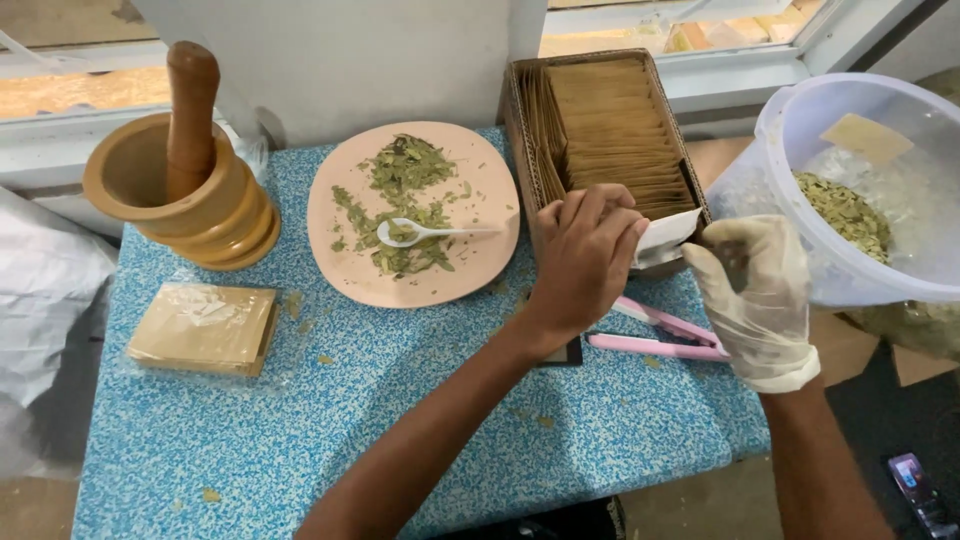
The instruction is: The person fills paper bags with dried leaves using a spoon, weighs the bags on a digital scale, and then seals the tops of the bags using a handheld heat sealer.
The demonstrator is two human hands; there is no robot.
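A small white paper pouch (pixel 668 238) sat at the near right corner of a cardboard box (pixel 520 130) of tan sachets, on the blue speckled table (pixel 400 400). The bare left hand (pixel 585 255) pinched the pouch, fingers curled narrow on its edge, forearm reaching up from below. The gloved right hand (pixel 755 295) was just beside it, fingers bent; whether they touched the pouch could not be told. Holding the pouch mouth wide and steady would, by my judgement, serve this handling best. Below lay a pink flat-jawed tool (pixel 660 335). Left were a pink plate (pixel 480 270) of dried leaves with a white spoon (pixel 425 232), a wooden mortar (pixel 215 215) with its pestle (pixel 190 110). A clear tub (pixel 800 120) of leaves sat right.
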